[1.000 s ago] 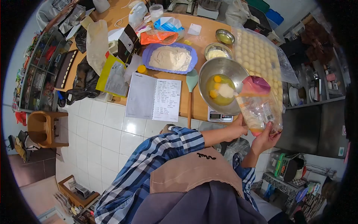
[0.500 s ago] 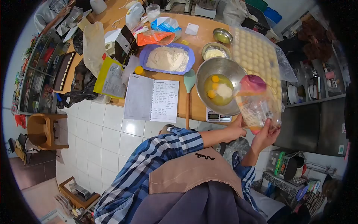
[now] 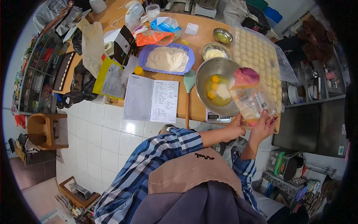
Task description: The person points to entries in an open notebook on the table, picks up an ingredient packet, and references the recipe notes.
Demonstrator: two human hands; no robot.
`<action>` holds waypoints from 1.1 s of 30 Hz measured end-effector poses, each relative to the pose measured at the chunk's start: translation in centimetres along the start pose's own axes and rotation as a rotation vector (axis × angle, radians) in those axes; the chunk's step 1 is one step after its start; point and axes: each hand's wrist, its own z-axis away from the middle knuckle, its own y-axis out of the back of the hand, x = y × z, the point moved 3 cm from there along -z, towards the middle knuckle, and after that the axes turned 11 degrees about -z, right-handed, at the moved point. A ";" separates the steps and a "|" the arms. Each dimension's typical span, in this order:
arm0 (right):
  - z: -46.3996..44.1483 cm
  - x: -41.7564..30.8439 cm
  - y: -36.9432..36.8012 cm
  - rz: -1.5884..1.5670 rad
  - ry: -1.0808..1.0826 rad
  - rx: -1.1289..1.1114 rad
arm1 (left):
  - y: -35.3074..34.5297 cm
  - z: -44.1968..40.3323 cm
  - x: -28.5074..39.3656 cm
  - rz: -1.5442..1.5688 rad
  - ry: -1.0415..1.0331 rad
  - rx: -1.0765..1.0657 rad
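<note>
A clear bag with a pink and orange print (image 3: 253, 100) is tilted over the right rim of a steel bowl (image 3: 203, 74). My right hand (image 3: 264, 128) grips the bag's lower end. My left hand (image 3: 234, 128) is closed at the bag's lower left corner, below the bowl. Inside the bowl lie several egg yolks (image 3: 215, 79) in egg white and a pale powder heap (image 3: 223, 91). Under the bowl sits a digital scale (image 3: 218, 116). A spatula (image 3: 189, 82) with a green head lies left of the bowl.
An open notebook (image 3: 151, 99) lies by a purple tray of flour (image 3: 166, 59). Small bowls (image 3: 223, 36) stand behind the steel bowl. Rows of dough balls (image 3: 257, 52) are under plastic at the right. At the top left, a person's arm (image 3: 59, 16) shows.
The bag has tipped further over the bowl, its pink top moving left. My right hand has shifted slightly up and left. The powder heap in the bowl looks larger.
</note>
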 end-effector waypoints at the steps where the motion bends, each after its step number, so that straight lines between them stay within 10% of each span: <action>1: -0.1 0.2 0.2 0.030 0.006 -0.029 | 0.1 0.0 -0.2 -0.009 0.012 -0.001; 33: -0.7 0.3 1.9 -0.079 0.048 0.064 | -0.4 -0.3 0.3 -0.043 -0.010 -0.042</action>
